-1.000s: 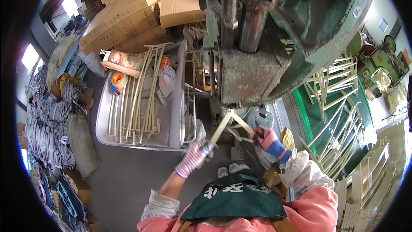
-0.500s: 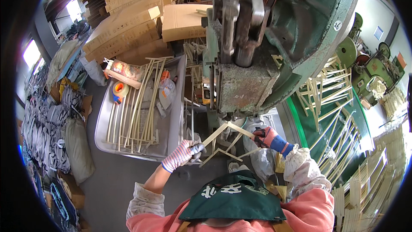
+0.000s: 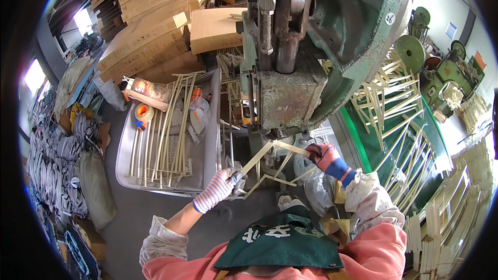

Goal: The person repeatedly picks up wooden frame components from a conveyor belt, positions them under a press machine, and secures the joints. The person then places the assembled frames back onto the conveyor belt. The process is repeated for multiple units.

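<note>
A pale, jointed frame of flat strips (image 3: pixel 257 159) is spread between my hands, its upper corner just under the tool end of a green press (image 3: pixel 290 98). Whether the tool touches that corner I cannot tell. My left hand (image 3: pixel 215 191), in a striped glove with dark fingertips, is closed on the left strip. At the right, my right hand (image 3: pixel 329 161), in a red and blue glove with dark fingertips, pinches the end of the right strip. Further linked strips hang below in a zigzag.
To the left stands a grey bin (image 3: pixel 120 163) holding long strips, a tape roll (image 3: pixel 144 113) and a plastic bag (image 3: pixel 199 114). Jointed strips are heaped on a green table (image 3: pixel 358 142) at the right. Cardboard boxes (image 3: pixel 142 39) are stacked behind. A white bag (image 3: pixel 317 194) hangs below my right hand.
The whole view has shifted slightly. My right hand has moved a little up and outward with its strip end. Both hands keep hold of the strip frame, its corner still by the press tool.
</note>
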Action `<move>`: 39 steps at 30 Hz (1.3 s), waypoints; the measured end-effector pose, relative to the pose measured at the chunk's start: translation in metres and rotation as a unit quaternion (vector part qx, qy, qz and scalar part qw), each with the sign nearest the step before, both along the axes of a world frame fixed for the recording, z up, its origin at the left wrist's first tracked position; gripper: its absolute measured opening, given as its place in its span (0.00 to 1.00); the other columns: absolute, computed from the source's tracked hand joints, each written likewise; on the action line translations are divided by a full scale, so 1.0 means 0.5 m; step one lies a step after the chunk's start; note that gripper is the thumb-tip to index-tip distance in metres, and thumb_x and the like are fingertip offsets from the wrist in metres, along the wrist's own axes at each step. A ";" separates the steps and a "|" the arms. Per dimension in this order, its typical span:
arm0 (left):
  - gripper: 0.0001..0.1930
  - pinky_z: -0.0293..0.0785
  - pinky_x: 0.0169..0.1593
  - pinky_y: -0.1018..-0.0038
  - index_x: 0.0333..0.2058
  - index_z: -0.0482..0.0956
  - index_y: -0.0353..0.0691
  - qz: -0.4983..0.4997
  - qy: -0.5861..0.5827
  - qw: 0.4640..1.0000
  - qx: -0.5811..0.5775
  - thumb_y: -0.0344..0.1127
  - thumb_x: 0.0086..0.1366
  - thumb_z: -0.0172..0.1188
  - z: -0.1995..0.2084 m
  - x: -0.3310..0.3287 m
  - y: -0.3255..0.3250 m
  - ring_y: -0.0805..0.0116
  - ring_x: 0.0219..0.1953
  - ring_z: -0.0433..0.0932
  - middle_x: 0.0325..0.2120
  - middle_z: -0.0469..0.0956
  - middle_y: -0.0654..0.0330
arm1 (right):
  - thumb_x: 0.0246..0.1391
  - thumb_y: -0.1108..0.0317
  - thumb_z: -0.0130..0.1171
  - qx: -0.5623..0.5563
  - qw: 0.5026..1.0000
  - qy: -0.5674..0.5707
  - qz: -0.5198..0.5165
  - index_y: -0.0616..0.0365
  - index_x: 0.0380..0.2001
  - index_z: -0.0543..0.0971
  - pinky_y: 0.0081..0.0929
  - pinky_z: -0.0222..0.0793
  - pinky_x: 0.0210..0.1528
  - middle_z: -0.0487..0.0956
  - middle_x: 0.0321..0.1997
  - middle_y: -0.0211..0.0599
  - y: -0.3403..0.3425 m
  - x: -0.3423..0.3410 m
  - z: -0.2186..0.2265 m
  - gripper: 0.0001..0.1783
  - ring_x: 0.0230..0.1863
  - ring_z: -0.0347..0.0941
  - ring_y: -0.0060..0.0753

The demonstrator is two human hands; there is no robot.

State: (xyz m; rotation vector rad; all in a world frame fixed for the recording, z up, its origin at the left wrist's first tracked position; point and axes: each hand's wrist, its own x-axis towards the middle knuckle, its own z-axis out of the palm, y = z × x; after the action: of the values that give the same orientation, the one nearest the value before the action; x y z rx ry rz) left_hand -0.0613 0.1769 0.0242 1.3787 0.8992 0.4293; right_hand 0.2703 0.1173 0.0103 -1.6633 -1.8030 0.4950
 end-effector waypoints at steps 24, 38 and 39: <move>0.11 0.69 0.27 0.75 0.30 0.76 0.33 -0.326 0.023 0.894 0.308 0.36 0.55 0.61 0.154 0.050 -0.084 0.66 0.22 0.75 0.20 0.75 0.53 | 0.40 0.64 0.66 0.058 0.990 -0.125 0.032 0.53 0.26 0.78 0.30 0.66 0.23 0.74 0.19 0.37 -0.313 0.096 0.211 0.09 0.20 0.70 0.44; 0.28 0.71 0.42 0.65 0.46 0.70 0.40 -0.156 -0.330 0.790 0.493 0.44 0.46 0.65 0.059 0.606 -0.313 0.54 0.38 0.75 0.34 0.74 0.51 | 0.55 0.64 0.55 0.207 0.853 0.250 -0.408 0.66 0.25 0.77 0.15 0.59 0.15 0.74 0.16 0.34 -0.643 0.116 0.356 0.14 0.13 0.65 0.18; 0.20 0.71 0.37 0.64 0.37 0.73 0.41 -0.178 -0.339 0.784 0.490 0.42 0.47 0.64 0.075 0.640 -0.318 0.57 0.31 0.76 0.28 0.75 0.55 | 0.54 0.60 0.55 0.231 0.861 0.278 -0.357 0.67 0.29 0.77 0.19 0.66 0.22 0.77 0.26 0.40 -0.661 0.112 0.397 0.16 0.21 0.71 0.25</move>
State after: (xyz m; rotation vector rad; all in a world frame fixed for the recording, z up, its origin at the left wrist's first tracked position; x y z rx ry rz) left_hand 0.2586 0.0182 0.0615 2.0536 -0.2884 1.0997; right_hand 0.3264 -0.2131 0.2085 -1.4920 -0.7204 0.1515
